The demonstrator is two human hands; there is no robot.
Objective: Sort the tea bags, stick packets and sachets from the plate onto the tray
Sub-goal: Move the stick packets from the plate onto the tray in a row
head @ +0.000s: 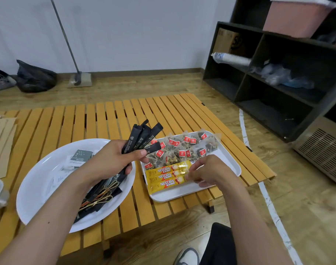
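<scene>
Nearest, the slatted wooden counter [109, 119] ends just past the white plate [39, 188] and white tray [228, 165], with bare slats open toward twelve o'clock. The left hand [109, 159] hovers over the plate's two o'clock rim, fingers curled round a fan of black stick packets [142, 137]. The right hand [207, 173], over the tray, pinches the ends of three yellow Nescafé sticks [167, 177] lying side by side. Beyond them, red-tagged pyramid tea bags [184, 146] fill the tray's far end.
</scene>
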